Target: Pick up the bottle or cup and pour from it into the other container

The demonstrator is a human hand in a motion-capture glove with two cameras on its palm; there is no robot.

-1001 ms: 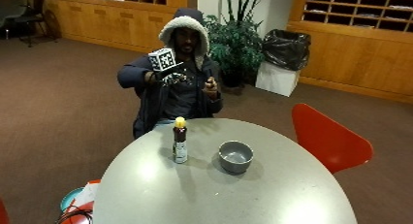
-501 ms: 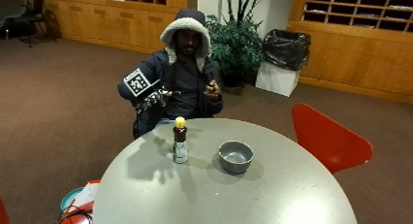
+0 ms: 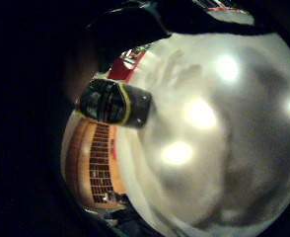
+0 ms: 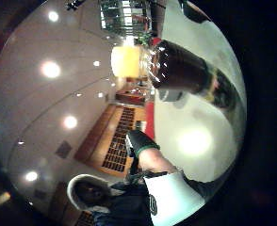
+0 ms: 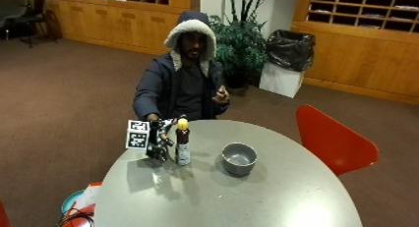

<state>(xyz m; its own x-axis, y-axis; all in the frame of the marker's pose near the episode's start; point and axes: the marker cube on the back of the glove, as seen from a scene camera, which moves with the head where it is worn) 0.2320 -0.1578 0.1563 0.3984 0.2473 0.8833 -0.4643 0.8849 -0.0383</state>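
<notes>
A dark glass bottle with a yellow cap (image 5: 183, 146) stands upright on the round grey table (image 5: 262, 197), long axis vertical, cap uppermost. Its dark label with a yellow border (image 3: 108, 101) carries print too small to read. A grey round bowl (image 5: 239, 158) sits on the table near the bottle, apart from it, opening upward. The black-gloved right hand (image 5: 157, 143) is just beside the bottle on the side away from the bowl; whether its fingers touch or grip the bottle cannot be told. In the thumb-side palm view the bottle lies close to the palm. The person's bare left hand (image 5: 221, 95) is raised at chest height with fingers curled, holding nothing visible.
</notes>
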